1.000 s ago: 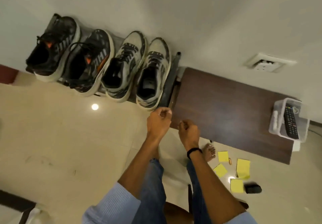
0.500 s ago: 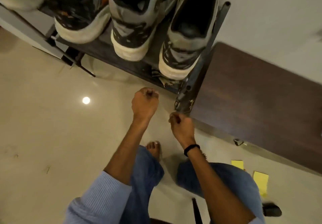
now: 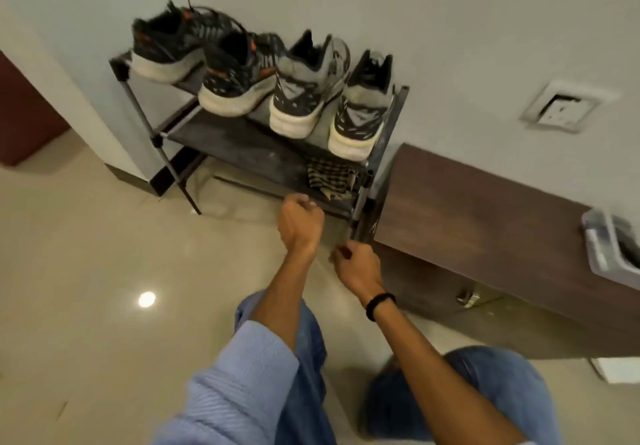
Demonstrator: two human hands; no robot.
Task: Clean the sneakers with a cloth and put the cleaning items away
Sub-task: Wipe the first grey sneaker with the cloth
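sneakers (image 3: 306, 84) sit heels-out atop the rack (image 3: 235, 146); cloth (image 3: 330, 177) lies at the lower shelf's right end, handy for your clenched, empty left hand (image 3: 300, 226) and right hand (image 3: 358, 269).

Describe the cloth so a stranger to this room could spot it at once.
Find the shoe rack against the wall. On its lower shelf, at the right end under the rightmost grey sneaker, lies the cloth. It is crumpled, checked fabric, unlike the shoes above.
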